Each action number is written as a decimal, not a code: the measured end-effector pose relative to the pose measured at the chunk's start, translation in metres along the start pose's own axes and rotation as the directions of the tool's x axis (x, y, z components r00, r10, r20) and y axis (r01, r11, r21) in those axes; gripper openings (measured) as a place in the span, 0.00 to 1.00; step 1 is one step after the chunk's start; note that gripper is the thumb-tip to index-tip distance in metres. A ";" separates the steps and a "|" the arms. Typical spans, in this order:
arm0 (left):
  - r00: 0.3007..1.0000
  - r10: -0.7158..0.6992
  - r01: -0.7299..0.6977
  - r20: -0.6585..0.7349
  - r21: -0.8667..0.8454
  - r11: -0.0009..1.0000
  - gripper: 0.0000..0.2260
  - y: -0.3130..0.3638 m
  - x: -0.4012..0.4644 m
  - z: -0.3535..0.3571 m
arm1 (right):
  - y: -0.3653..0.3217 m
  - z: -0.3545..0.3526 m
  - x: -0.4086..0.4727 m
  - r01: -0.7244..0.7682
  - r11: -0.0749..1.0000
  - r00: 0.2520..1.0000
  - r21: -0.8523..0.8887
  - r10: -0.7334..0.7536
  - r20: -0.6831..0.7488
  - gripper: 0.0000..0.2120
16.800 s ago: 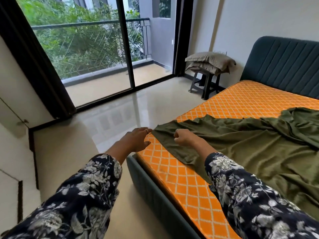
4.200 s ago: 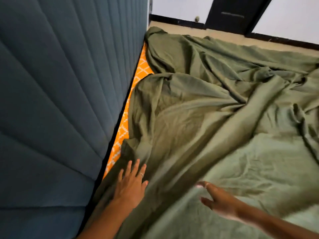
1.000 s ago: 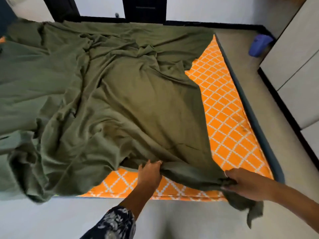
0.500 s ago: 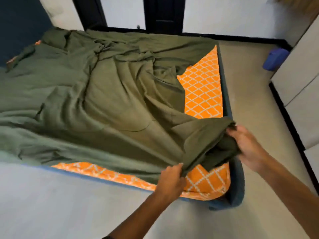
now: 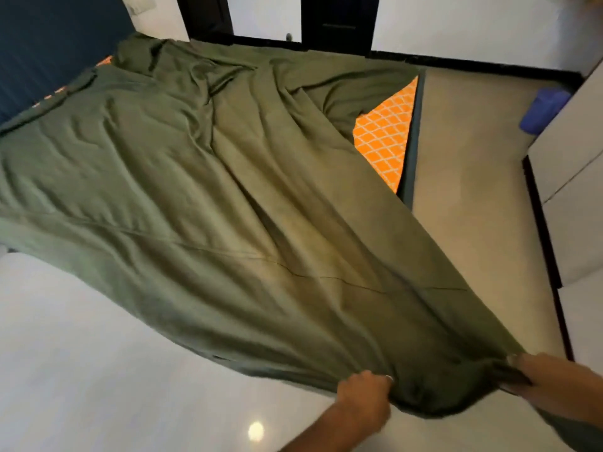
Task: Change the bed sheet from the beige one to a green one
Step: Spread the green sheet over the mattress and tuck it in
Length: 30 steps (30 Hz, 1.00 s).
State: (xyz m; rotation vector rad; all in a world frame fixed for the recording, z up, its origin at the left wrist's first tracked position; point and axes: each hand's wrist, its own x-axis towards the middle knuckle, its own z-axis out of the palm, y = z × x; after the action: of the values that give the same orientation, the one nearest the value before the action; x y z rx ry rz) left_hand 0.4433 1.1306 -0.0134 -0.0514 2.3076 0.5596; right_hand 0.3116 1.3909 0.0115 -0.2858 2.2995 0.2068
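Note:
The green sheet is stretched taut across almost the whole bed, running from the headboard end down to my hands. My left hand grips its near edge at the bottom of the head view. My right hand grips the bunched corner further right. Both hands hold the cloth out over the floor, past the bed's near corner. A wedge of the orange patterned mattress shows bare at the far right side. The beige sheet is not in view.
A dark blue headboard stands at the upper left. The teal bed frame edge borders beige floor on the right. White cabinets line the right wall, with a blue object beside them. Dark doors are at the back.
Both hands have pulled the sheet corner towards me and to the right, off the bed's corner. The sheet is now spread flatter and covers far more of the orange mattress.

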 end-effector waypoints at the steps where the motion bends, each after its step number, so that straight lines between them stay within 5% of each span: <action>1: 0.999 -0.036 0.037 -0.008 0.034 0.999 0.17 -0.007 -0.002 0.001 | -0.010 0.007 -0.013 0.035 0.996 0.999 -0.085 -0.033 0.022 0.43; 4: 0.993 -0.091 0.074 0.077 0.200 0.977 0.16 -0.041 -0.005 0.012 | -0.034 0.027 -0.009 0.170 0.984 0.958 0.059 -0.179 0.224 0.37; 8: 0.967 -0.158 0.086 0.202 0.325 0.942 0.19 -0.087 -0.006 0.030 | -0.061 0.048 -0.007 0.210 0.978 0.910 -0.008 -0.192 0.367 0.35; 10: 0.956 -0.190 0.111 0.223 0.325 0.939 0.20 -0.100 -0.004 0.029 | -0.060 0.054 0.006 0.286 0.957 0.905 0.054 -0.288 0.311 0.34; 14: 0.933 -0.269 0.204 0.240 0.264 0.943 0.23 -0.112 0.010 0.017 | -0.068 0.032 0.023 0.249 0.958 0.952 0.141 -0.269 0.149 0.09; 18: 0.950 -0.244 0.217 0.194 0.149 0.965 0.22 -0.100 0.033 -0.007 | -0.072 -0.017 0.040 0.272 0.953 0.955 0.133 -0.285 0.087 0.15; 22: 0.969 -0.200 0.193 0.148 0.060 0.979 0.21 -0.075 0.074 -0.048 | -0.076 -0.067 0.066 0.313 0.943 0.949 0.110 -0.316 0.008 0.08; 26: 0.981 -0.189 0.187 -0.049 -0.053 0.981 0.18 -0.050 0.139 -0.099 | -0.077 -0.106 0.134 0.345 0.927 0.937 0.149 -0.331 -0.110 0.08; 30: 0.952 -0.217 0.185 -0.217 -0.159 0.970 0.19 -0.038 0.207 -0.124 | -0.086 -0.127 0.225 0.317 0.912 0.932 0.261 -0.248 -0.263 0.22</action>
State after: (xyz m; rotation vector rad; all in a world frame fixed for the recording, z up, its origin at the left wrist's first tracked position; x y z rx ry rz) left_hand 0.2195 1.0712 -0.0914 -0.4360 2.4485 0.6329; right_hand 0.0973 1.2466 -0.0737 -0.5034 2.4330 -0.3390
